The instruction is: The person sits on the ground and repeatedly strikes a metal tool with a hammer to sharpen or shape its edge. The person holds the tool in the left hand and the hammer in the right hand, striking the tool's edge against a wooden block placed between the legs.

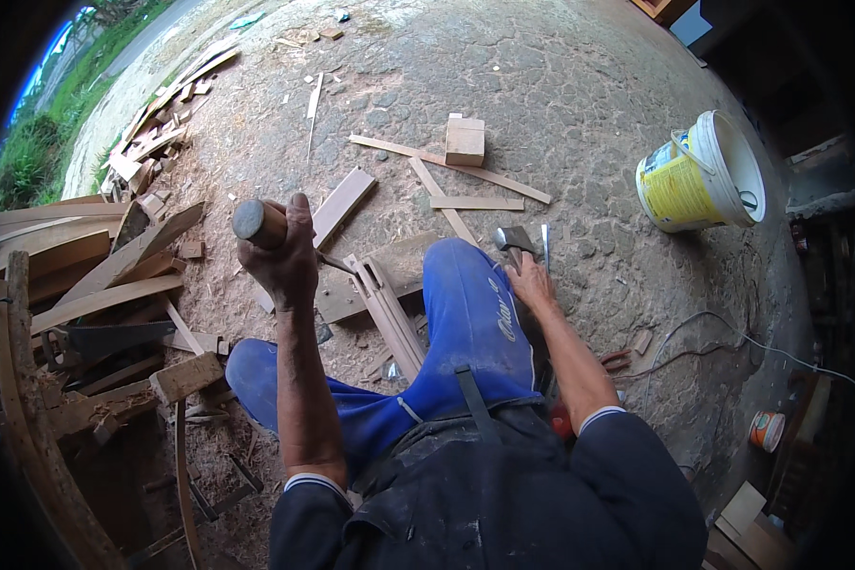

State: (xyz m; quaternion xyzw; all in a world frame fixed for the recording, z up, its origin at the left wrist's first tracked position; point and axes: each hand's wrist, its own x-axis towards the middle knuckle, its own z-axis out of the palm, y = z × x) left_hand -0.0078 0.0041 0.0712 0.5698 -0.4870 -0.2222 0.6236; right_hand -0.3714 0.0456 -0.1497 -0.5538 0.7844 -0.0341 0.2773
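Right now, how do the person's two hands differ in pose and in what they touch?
The left hand is raised, fist shut around a round wooden handle; the right hand is low at the ground, fingers reaching to a hatchet. The left arm is bent upward; the right stretches forward. Both are bare, with dark sleeves pushed back.

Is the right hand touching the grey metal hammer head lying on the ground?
Cannot tell. In the head view the right hand's fingertips reach the grey metal hammer head, but no plain contact or gap shows.

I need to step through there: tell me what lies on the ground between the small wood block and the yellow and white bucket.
The head view shows bare stony ground between the wood block and the bucket; only the long thin strip's end reaches slightly past the block.
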